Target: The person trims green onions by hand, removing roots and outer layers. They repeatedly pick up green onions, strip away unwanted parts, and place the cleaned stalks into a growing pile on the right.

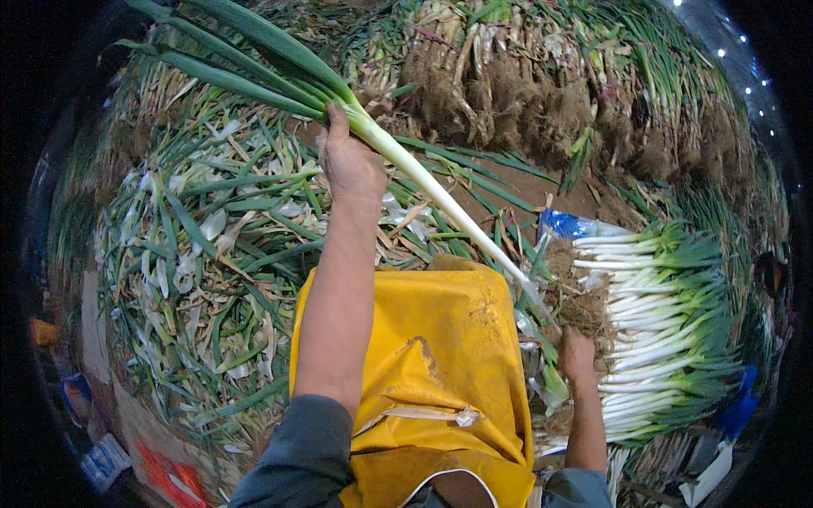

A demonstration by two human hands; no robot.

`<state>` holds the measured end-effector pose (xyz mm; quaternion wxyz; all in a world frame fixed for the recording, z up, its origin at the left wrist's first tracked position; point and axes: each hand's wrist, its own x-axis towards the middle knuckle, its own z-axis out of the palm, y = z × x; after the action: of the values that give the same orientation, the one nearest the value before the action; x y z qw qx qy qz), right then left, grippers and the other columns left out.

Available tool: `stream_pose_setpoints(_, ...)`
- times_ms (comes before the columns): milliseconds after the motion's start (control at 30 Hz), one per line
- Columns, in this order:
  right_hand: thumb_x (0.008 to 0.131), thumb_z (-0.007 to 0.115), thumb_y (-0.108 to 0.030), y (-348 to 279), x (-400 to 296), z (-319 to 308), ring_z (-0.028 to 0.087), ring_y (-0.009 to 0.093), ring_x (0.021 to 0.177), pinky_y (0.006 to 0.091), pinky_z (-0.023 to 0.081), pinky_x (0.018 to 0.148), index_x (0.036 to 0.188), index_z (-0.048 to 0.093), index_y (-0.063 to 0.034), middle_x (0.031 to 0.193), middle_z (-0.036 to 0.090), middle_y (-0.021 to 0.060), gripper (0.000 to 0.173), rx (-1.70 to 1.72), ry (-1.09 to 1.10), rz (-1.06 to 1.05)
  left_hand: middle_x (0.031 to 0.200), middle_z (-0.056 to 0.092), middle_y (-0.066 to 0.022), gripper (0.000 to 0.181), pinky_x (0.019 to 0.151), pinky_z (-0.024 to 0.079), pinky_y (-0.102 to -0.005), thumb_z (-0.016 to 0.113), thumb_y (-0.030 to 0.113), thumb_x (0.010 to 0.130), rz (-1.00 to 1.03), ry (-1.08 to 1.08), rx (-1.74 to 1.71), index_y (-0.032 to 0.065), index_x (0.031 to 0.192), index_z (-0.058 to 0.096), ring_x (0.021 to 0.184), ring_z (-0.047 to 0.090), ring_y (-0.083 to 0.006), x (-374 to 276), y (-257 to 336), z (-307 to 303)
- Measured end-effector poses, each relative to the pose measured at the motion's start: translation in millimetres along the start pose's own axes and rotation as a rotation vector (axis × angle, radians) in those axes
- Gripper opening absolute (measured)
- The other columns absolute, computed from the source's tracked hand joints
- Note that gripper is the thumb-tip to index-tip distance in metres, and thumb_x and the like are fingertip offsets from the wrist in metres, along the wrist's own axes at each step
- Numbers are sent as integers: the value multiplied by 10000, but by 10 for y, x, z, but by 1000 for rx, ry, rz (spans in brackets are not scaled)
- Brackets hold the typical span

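Note:
My left hand point(351, 155) grips a long green onion point(432, 184) where its white stalk meets the green leaves. The leaves spread to the upper left and the white stalk slants down to the right. Near the root end is my right hand point(577, 354), its fingers curled around peeled leaf layers point(550, 374) that hang beside it; the exact hold is partly hidden. To the right of this hand lies a stack of cleaned green onions point(648, 330), white ends to the left and green tops to the right. A yellow apron point(438, 330) covers my lap.
A large heap of stripped leaves and peelings point(216, 254) spreads at the left. Bundles of uncleaned green onions with brown roots point(508, 95) stand along the back. Blue plastic packaging point(565, 223) lies behind the cleaned stack. Red plastic point(168, 473) is at the lower left.

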<state>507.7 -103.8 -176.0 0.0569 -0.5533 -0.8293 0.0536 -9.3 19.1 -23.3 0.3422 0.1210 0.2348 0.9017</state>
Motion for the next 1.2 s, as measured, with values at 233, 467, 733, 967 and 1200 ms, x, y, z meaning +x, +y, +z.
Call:
stream_pose_setpoints(233, 844, 743, -113, -746, 493, -773, 594, 354, 1115, 465, 427, 984, 1058, 696, -38, 1149, 672, 137, 231, 283, 379, -60, 1113, 697, -50, 460, 630, 493, -427, 358, 530, 1076, -198, -207, -52, 152, 1191, 593, 984, 702, -281, -62, 82, 26)
stream_pose_setpoints(467, 809, 821, -215, -1544, 1301, -771, 604, 311, 1196, 424, 445, 1051, 1279, 661, -27, 1236, 680, 148, 530, 701, 285, -118, 1142, 740, -114, 497, 699, 516, -453, 344, 478, 1043, -233, -102, -129, 128, 1249, 631, 983, 701, -297, -288, 105, 295)
stream_pose_setpoints(733, 848, 810, -99, -1859, 1564, -588, 638, 159, 703, 311, 517, 655, 1103, 719, 7, 855, 695, 113, 291, 866, 260, -120, 1230, 698, -123, 478, 838, 554, -430, 375, 446, 1048, -303, -282, -203, 97, 1259, 624, 1015, 685, -299, -352, 131, 342)
stream_pose_setpoints(967, 835, 810, -57, -1906, 1562, -563, 648, 177, 720, 326, 519, 656, 1037, 674, -4, 839, 674, 96, 249, 829, 454, -117, 1202, 693, -176, 545, 860, 589, -453, 479, 496, 1057, -75, -160, -82, 65, 1388, 522, 1020, 709, -319, -402, 180, 419)
stream_pose_setpoints(1200, 875, 780, -101, -2024, 1832, -698, 653, 194, 775, 328, 521, 740, 1010, 669, -2, 864, 679, 105, 200, 889, 428, -155, 1189, 706, -171, 385, 948, 571, -487, 635, 272, 1021, -289, -233, -49, 39, 1323, 583, 1064, 701, -325, -326, -5, 227)
